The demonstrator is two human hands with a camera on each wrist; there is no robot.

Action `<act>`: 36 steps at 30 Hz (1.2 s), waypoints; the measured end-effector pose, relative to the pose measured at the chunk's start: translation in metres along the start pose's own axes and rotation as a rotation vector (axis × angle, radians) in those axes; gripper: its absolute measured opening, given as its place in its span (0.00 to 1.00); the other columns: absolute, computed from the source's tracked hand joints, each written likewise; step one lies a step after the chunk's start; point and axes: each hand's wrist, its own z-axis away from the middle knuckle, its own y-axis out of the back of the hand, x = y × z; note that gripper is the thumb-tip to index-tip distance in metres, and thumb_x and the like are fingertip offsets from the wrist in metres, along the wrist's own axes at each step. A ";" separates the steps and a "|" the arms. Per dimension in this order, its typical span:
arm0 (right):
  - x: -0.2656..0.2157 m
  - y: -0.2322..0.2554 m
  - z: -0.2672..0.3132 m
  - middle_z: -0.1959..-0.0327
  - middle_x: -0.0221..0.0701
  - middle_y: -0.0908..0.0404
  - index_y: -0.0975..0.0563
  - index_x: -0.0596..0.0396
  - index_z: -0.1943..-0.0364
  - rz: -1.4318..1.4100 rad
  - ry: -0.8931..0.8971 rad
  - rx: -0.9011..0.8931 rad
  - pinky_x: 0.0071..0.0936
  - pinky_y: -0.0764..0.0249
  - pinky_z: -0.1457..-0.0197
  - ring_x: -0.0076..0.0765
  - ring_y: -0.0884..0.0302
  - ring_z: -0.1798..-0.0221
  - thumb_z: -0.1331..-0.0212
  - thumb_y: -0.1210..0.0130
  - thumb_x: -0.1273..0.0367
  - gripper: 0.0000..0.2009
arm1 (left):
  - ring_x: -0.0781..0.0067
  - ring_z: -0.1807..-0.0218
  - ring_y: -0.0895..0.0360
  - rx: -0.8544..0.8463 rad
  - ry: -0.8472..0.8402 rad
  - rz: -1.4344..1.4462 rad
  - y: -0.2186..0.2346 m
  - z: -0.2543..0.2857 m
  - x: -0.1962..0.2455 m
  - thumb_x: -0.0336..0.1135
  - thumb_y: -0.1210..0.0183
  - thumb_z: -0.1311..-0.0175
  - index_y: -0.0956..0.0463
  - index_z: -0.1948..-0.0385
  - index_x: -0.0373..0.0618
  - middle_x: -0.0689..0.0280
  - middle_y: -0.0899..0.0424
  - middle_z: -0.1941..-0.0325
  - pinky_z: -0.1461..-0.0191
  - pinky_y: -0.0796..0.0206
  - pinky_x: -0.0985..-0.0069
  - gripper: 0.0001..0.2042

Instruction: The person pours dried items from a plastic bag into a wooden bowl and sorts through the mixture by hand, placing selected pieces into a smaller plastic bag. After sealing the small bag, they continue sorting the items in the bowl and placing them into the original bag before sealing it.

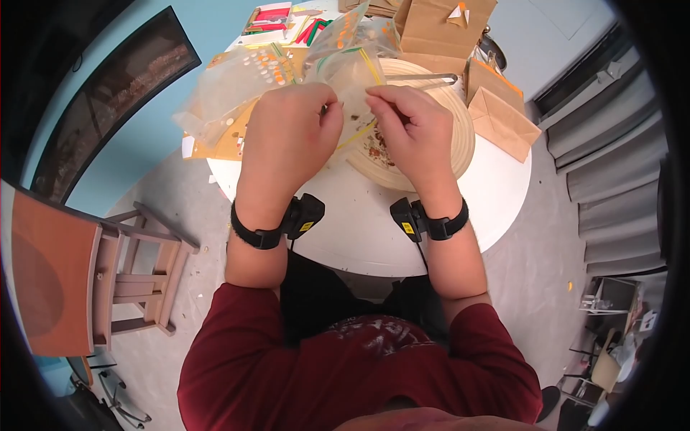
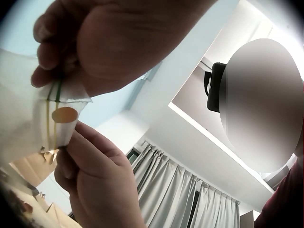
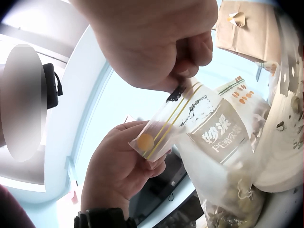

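A clear zip bag (image 3: 213,137) with yellow and green seal lines hangs between both hands, some brownish-green contents at its bottom. The left hand (image 1: 291,136) pinches one end of its top edge; the right hand (image 1: 417,129) pinches the other end. An orange round sticker (image 2: 64,115) shows on the bag near the seal. Below the right hand, a round woven board (image 1: 460,136) bears dark crumbs and reddish-brown bits (image 1: 377,149).
Brown paper bags (image 1: 438,29) stand behind the board. Metal tongs (image 1: 431,77) lie on it. More plastic bags with orange spots (image 1: 237,82) rest at the back left, near red and green sticks (image 1: 313,32). The white table's (image 1: 352,230) front edge faces the person.
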 end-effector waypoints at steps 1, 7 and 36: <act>0.002 -0.001 -0.001 0.67 0.37 0.13 0.15 0.60 0.61 -0.012 0.023 0.043 0.31 0.22 0.62 0.41 0.16 0.68 0.39 0.40 0.78 0.05 | 0.46 0.70 0.19 0.020 0.004 0.006 0.001 0.000 0.000 0.30 0.39 0.40 0.19 0.74 0.37 0.51 0.18 0.75 0.64 0.27 0.59 0.06; 0.033 0.026 -0.008 0.67 0.35 0.11 0.14 0.59 0.58 0.013 -0.173 0.243 0.26 0.22 0.61 0.32 0.15 0.66 0.37 0.40 0.77 0.07 | 0.47 0.70 0.17 0.181 0.024 0.042 0.012 0.001 -0.006 0.28 0.41 0.39 0.15 0.66 0.36 0.50 0.15 0.72 0.64 0.25 0.63 0.07; 0.117 0.064 0.001 0.72 0.36 0.13 0.15 0.62 0.69 0.539 -0.721 -0.466 0.30 0.22 0.63 0.30 0.17 0.70 0.48 0.35 0.75 0.04 | 0.65 0.75 0.21 0.227 -0.018 0.183 0.012 0.007 -0.020 0.26 0.39 0.38 0.15 0.63 0.36 0.58 0.17 0.76 0.68 0.30 0.72 0.07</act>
